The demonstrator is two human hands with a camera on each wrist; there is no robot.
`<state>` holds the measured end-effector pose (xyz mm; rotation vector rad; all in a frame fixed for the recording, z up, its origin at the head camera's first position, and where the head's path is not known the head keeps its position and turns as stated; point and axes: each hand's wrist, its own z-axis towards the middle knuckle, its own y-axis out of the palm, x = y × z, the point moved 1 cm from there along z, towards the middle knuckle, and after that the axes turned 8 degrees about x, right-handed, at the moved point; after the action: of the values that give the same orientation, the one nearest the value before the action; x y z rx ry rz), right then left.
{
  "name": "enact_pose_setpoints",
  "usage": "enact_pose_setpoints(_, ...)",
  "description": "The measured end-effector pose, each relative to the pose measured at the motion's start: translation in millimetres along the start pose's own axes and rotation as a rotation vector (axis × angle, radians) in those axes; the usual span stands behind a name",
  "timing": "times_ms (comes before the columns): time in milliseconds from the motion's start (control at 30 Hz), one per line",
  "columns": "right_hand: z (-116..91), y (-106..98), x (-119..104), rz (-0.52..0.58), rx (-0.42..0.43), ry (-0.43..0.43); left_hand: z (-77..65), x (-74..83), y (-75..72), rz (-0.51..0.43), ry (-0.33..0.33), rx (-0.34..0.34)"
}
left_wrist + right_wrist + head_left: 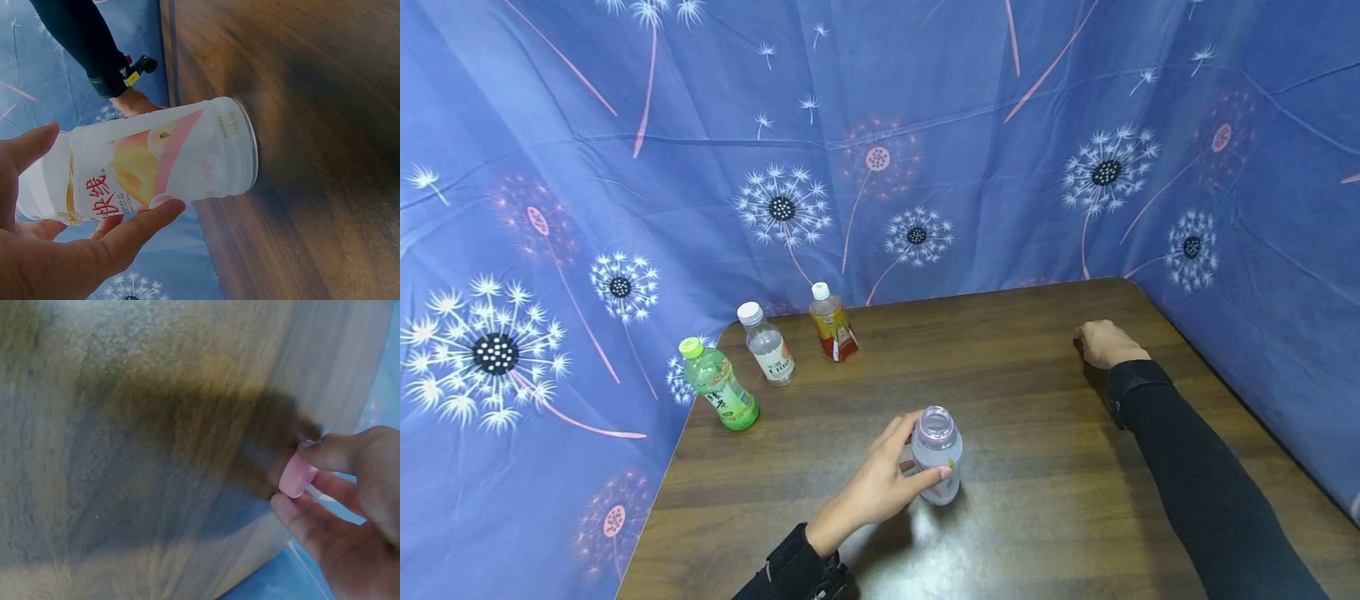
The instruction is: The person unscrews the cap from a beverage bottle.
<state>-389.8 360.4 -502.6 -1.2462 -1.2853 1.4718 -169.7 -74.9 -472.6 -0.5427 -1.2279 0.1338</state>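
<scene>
My left hand [876, 492] grips a whitish plastic drink bottle [937, 458], thumb on its near side and fingers around the far side. The bottle has no cap on, and its open pink-rimmed mouth faces up. In the left wrist view its label [134, 165] carries red lettering and a yellow-and-pink fruit picture. Far to the right, my right hand [1108, 344] is low over the table's back right area. The right wrist view shows that hand pinching a pink bottle cap [297, 476] between thumb and fingers, at or very near the tabletop; I cannot tell whether it touches.
On the left of the wooden table [1000, 375] stand a green bottle [722, 387] with a light green cap, a clear bottle [767, 346] with a white cap, and a yellow-and-red labelled bottle [833, 325]. Blue dandelion-print cloth [985, 167] hangs behind and beside the table.
</scene>
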Motion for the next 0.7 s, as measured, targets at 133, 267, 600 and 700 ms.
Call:
enact_pose_setpoints(133,-0.8,0.0,0.7,0.007,-0.014,0.032,0.1,-0.6,0.4,0.002,0.002,0.002)
enact_pose_setpoints(267,-2.3,1.2,1.6,0.017,-0.011,0.043,-1.1,-1.7,1.3,0.003,0.001,-0.001)
enact_pose_setpoints(600,-4.7,-1.3,-9.7,0.006,0.156,-0.043,-2.2,-2.1,1.3,-0.010,-0.001,0.009)
enact_pose_setpoints(700,-9.4,-5.0,-17.3,0.016,0.164,-0.043,-2.5,-2.0,1.1,-0.002,0.000,0.011)
